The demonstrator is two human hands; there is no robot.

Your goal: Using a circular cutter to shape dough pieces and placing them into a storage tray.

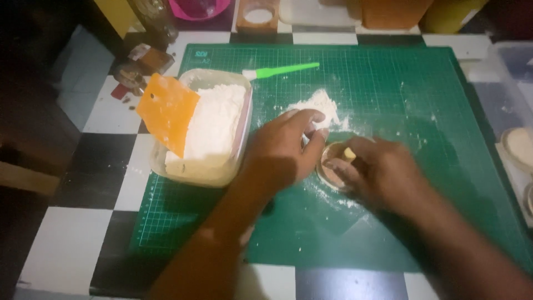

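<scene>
Both hands meet over a green cutting mat [388, 100] on the checkered counter [66, 244]: the left hand [283, 150] curls its fingers against the rim of a small round mould [328, 166], while the right hand [383, 172] closes around the mould's other side, with a pale lump of dough [349, 153] showing between its thumb and fingers. Whether the dough is already pressed in cannot be told; it looks partly seated, and loose flour [325, 105] just beyond the left hand's fingertips suggests dusting is done. Left of the left hand sits a clear tub [194, 172] heaped with flour, an orange scraper [166, 111] standing in it. Beyond the tub lies a green-handled brush [280, 70]. Farther off, past the mat, stand an orange container [394, 14], a yellow one [449, 14] and a pink bowl [197, 8]; their labels are too dim to make out.
</scene>
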